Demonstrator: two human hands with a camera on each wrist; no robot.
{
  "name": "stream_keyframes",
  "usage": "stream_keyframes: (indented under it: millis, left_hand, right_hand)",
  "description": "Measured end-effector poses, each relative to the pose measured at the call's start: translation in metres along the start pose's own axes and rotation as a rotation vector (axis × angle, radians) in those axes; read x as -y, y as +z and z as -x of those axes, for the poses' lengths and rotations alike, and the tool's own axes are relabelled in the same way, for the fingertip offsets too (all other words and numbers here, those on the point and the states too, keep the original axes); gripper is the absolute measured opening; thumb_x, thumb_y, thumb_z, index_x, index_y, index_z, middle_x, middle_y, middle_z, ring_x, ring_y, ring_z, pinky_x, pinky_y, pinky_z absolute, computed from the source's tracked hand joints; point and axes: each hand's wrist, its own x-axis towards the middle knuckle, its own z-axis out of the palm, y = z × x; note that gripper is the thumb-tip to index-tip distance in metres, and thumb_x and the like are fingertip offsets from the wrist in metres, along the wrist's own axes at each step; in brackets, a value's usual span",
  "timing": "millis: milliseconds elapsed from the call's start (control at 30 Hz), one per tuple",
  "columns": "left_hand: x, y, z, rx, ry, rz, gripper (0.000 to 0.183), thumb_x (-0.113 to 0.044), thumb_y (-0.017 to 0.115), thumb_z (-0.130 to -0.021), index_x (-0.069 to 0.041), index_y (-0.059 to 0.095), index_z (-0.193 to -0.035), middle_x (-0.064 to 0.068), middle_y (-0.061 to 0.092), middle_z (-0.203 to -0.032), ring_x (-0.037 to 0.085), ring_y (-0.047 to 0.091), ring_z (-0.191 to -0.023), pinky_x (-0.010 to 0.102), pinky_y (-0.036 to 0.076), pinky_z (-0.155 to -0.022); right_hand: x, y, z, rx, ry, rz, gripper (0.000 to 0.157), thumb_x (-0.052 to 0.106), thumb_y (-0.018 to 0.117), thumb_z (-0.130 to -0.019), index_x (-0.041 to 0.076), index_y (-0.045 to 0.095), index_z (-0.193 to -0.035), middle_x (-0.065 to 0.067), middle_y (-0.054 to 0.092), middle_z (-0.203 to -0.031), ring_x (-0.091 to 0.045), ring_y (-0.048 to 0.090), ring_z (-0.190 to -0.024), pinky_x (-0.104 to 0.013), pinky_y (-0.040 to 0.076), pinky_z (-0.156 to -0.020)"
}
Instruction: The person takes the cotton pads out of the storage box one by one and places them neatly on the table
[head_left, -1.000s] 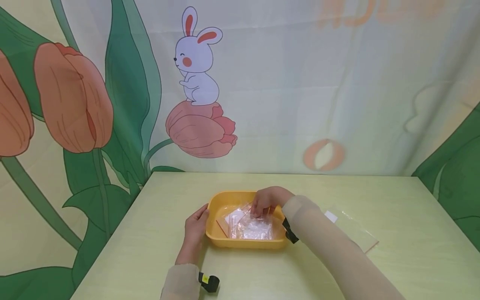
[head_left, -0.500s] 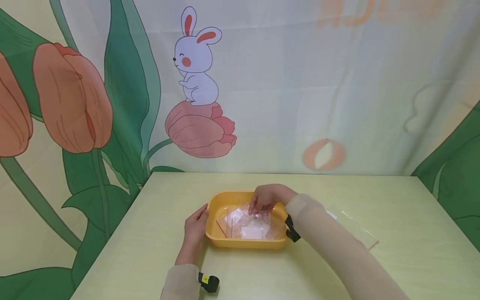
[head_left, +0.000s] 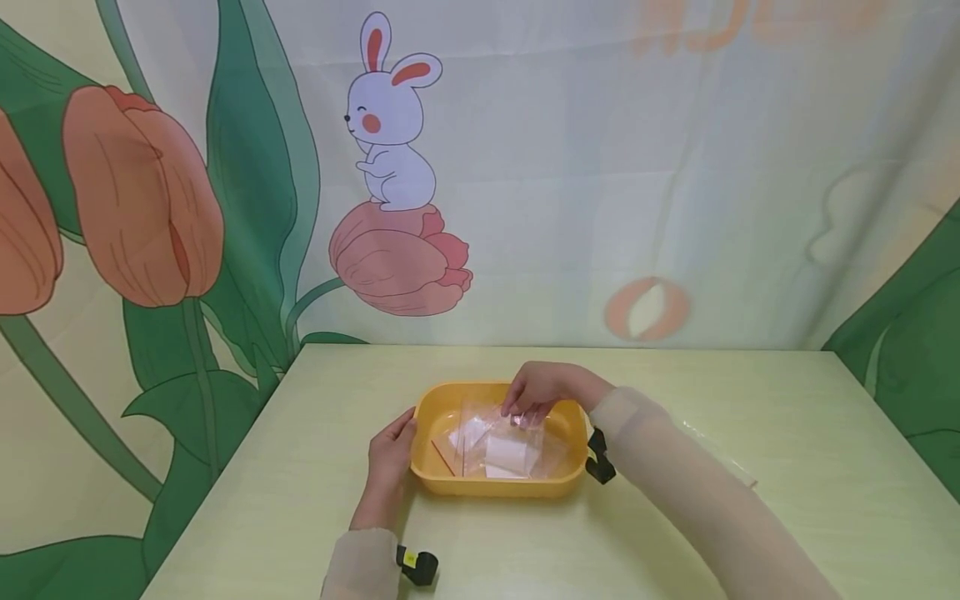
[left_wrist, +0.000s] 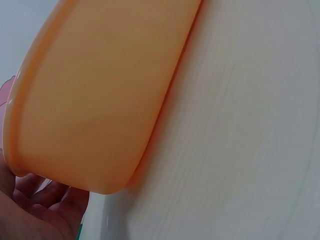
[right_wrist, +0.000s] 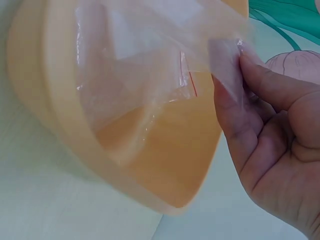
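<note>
My left hand [head_left: 392, 450] grips the left end of a yellow plastic tray [head_left: 498, 488]. In the left wrist view its thumb lies at the rim and the fingers curl against the outer wall. Over the tray, my right hand [head_left: 536, 392] pinches the edge of a clear plastic zip bag [right_wrist: 145, 60] between thumb and forefinger. The held bag hangs into the tray and overlaps other clear bags lying inside. A white label or paper [head_left: 506, 452] shows through the plastic. A red zip strip [head_left: 443, 457] lies at the tray's left inside.
Another clear bag [head_left: 720, 454] lies on the pale table [head_left: 300, 517], partly behind my right sleeve. Black wrist cameras [head_left: 420, 567] sit on both wrists. A curtain [head_left: 540, 208] printed with tulips and a rabbit hangs behind the table.
My right hand has risen slightly and drawn back to the right, lifting the pinched zip bag and spreading it out. The left hand and tray have stayed in place.
</note>
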Motion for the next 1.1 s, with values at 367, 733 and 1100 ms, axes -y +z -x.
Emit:
stream_keyframes:
  millis: [367,733,1100]
  left_hand:
    - [0.001,-0.001,-0.001,0.003,0.010,0.010,0.042,-0.014,0.047,-0.108,0.002,0.052,-0.146,0.022,0.046,-0.157,0.037,0.039,-0.152,0.048,0.040,-0.124]
    - [0.003,-0.001,-0.002,0.006,-0.003,-0.004,0.042,-0.016,0.047,-0.109,0.000,0.053,-0.147,0.021,0.046,-0.158,0.037,0.039,-0.152,0.048,0.039,-0.124]
    - [0.002,-0.001,-0.002,0.009,-0.002,0.005,0.042,-0.015,0.046,-0.109,0.001,0.051,-0.148,0.021,0.044,-0.159,0.037,0.036,-0.153,0.048,0.037,-0.126]
  right_hand:
    - [-0.003,-0.009,0.014,-0.042,-0.063,-0.047,0.023,0.007,0.061,-0.101,-0.001,0.074,-0.117,0.004,0.071,-0.082,-0.003,0.063,-0.065,-0.013,0.054,-0.059]
    - [-0.005,-0.016,0.026,-0.098,-0.118,0.001,0.024,0.012,0.063,-0.101,0.003,0.075,-0.119,0.006,0.068,-0.083,-0.005,0.052,-0.066,-0.014,0.048,-0.060]
    - [-0.011,-0.022,0.044,-0.151,-0.149,-0.093,0.028,0.011,0.062,-0.101,0.000,0.072,-0.124,0.007,0.065,-0.080,-0.005,0.052,-0.066,-0.014,0.048,-0.060]
